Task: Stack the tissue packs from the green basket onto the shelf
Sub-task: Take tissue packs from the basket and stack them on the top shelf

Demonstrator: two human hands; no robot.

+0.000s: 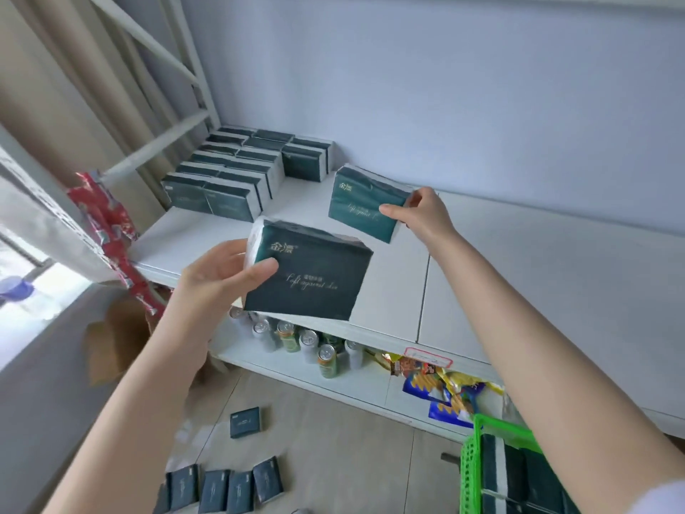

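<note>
Fingers of my right hand pinch a tissue pack over the shelf, long axis left to right, the stacked packs just far-left; my left hand grips a second pack nearer me.

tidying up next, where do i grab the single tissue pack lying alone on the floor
Likely from above, pinching the single tissue pack across its two long edges: it lies flat, printed face up, with bare floor around it, so both edges are free.
</note>
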